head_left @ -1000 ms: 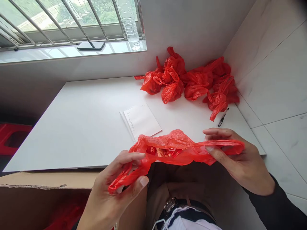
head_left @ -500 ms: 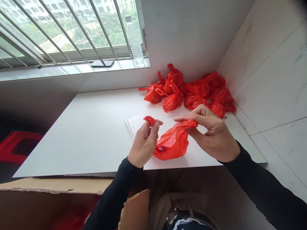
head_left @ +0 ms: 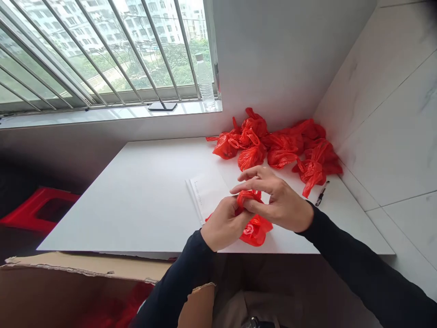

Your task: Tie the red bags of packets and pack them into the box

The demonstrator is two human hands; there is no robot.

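Observation:
Between my two hands is a red plastic bag (head_left: 254, 234), its filled lower part hanging just over the front of the white table. My left hand (head_left: 227, 224) is closed on the gathered top of the bag. From the right, my right hand (head_left: 275, 196) pinches the twisted handles with thumb and fingers, its upper fingers stretched out over them. The loop of plastic between the hands is partly hidden by the fingers. Behind my hands lies a white notebook (head_left: 208, 193) with small print along its left side.
Several tied red bags (head_left: 252, 157) are heaped against the wall at the back right. A pen (head_left: 321, 195) lies beside them on the table (head_left: 146, 191). On the sill stand a phone (head_left: 162, 106) and a bottle (head_left: 205, 84). A cardboard box (head_left: 85, 264) sits at the lower left, near a red stool (head_left: 37, 209).
My hands have come together over the bag, and its handles, held apart before, are now gathered and twisted between them. The camera view has shifted slightly.

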